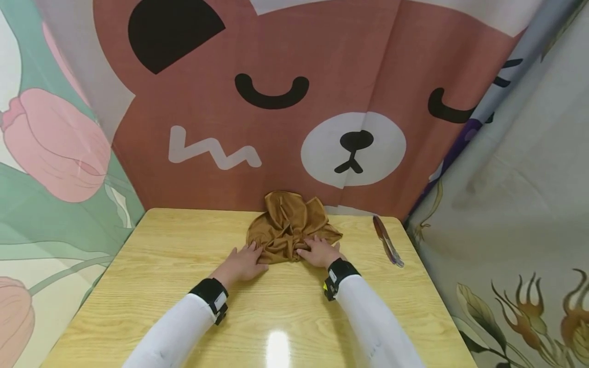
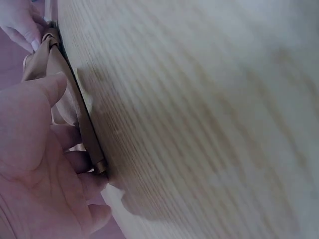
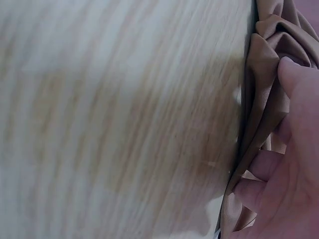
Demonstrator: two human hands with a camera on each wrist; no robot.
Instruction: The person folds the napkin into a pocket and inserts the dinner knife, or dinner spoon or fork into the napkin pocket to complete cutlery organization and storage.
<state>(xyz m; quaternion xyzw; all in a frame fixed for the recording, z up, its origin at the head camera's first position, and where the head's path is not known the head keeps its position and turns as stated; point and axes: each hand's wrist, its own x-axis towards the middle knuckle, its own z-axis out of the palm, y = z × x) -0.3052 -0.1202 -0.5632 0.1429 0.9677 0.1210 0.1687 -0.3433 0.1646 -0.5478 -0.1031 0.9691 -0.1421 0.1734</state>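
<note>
A bunched golden-brown satiny cloth (image 1: 292, 225) lies in deep folds at the far middle of the table, with one part standing up at the back. My left hand (image 1: 243, 263) touches the cloth's left front edge, its fingers spread on the fabric. On the other side, my right hand (image 1: 320, 252) rests on the right front part, thumb stretched toward the middle. Up close in the left wrist view, thumb and fingers stand apart along a fold (image 2: 89, 134). The right thumb (image 3: 294, 74) presses a fold in the right wrist view, fingertips lower at the cloth's edge.
A slim brown and silver utensil (image 1: 387, 243) lies near the right edge of the wooden table (image 1: 184, 235). Behind the table hangs a curtain (image 1: 207, 189) with a bear face, and floral fabric hangs at both sides.
</note>
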